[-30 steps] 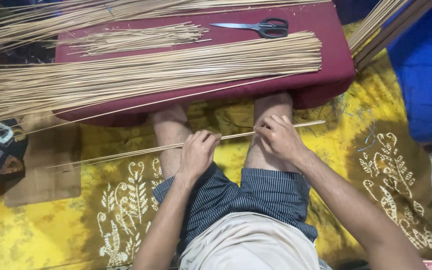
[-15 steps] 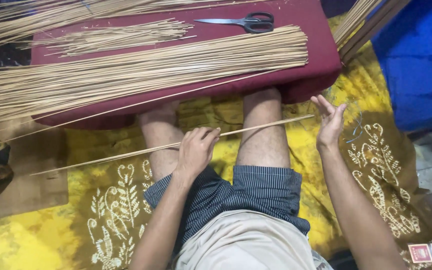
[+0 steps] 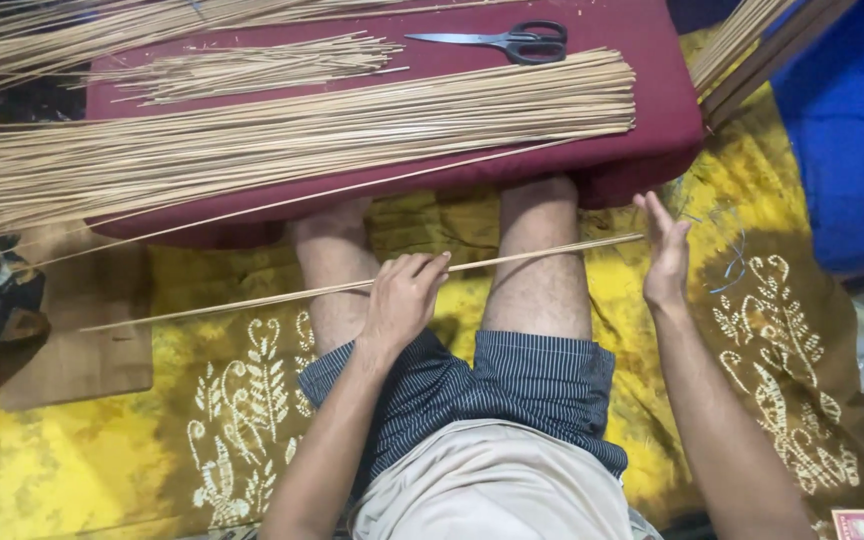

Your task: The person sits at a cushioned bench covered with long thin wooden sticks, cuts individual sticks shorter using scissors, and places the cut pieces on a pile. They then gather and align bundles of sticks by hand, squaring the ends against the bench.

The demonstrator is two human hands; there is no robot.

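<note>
On yellow cloth [image 3: 202,440]: left hand [image 3: 402,300] grips 1 stick [image 3: 512,258], right hand [image 3: 664,255] flat-open at tip.

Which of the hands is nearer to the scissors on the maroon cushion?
The right. The right hand is open at the stick's end, just below the cushion's right corner, under the scissors. The left hand grips the thin stick lower and further left.

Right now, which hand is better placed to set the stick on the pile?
Probably the left hand: it grips the stick mid-length. The right hand is open, only at the tip.
</note>
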